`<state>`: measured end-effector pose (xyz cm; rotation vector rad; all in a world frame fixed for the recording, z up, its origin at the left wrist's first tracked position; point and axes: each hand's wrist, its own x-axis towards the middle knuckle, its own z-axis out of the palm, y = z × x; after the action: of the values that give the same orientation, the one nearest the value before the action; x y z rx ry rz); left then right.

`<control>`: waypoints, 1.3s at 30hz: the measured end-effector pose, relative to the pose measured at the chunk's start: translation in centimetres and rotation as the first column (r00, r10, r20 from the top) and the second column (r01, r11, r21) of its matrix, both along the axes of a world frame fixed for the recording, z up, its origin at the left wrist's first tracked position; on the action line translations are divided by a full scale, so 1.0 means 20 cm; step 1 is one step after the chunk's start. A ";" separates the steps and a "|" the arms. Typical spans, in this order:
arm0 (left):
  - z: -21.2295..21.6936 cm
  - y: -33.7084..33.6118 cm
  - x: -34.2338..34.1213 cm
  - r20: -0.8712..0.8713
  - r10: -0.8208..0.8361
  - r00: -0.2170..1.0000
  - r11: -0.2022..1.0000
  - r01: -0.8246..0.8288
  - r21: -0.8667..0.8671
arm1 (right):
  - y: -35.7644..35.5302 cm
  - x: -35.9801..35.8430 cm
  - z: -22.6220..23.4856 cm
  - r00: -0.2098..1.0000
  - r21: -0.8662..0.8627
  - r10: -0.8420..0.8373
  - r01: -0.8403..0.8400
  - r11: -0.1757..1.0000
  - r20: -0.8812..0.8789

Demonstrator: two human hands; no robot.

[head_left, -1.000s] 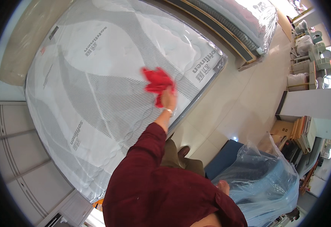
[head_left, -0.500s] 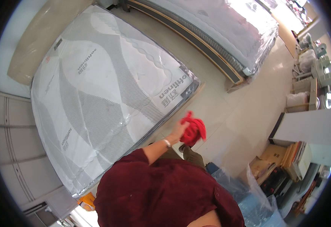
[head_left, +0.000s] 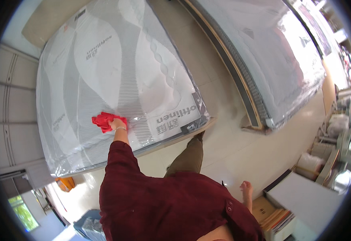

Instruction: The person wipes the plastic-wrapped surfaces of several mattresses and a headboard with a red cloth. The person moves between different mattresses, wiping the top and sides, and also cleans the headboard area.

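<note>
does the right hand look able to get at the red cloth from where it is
Probably not. The right hand hangs low by the person's side over the floor, far from the red cloth, which the left hand presses on the wrapped mattress. The person's body lies between them.

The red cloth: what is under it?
The red cloth, held in the left hand, lies on a plastic-wrapped mattress. The striped cover shows around it; the patch directly beneath is hidden.
</note>
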<state>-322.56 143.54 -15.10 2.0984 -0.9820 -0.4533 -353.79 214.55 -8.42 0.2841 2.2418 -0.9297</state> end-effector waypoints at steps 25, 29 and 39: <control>0.64 1.01 -2.55 -0.950 -0.004 -0.312 0.225 0.925 -0.305 | -2.00 -1.89 0.30 0.754 -0.563 0.305 0.104 0.820 0.582; 0.64 0.86 -2.74 -0.976 -0.197 -0.096 0.665 0.718 -0.205 | -2.41 -2.18 0.52 0.782 -0.708 0.451 -0.018 0.706 0.430; 0.78 0.45 -2.40 -0.955 -0.286 0.074 0.905 0.348 -0.244 | -3.20 -2.02 0.75 0.576 -0.826 0.795 -0.343 0.448 0.191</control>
<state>-370.58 152.48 0.56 1.0136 -0.5142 -1.8432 -394.27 150.64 6.56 -0.5526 1.0936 -1.0391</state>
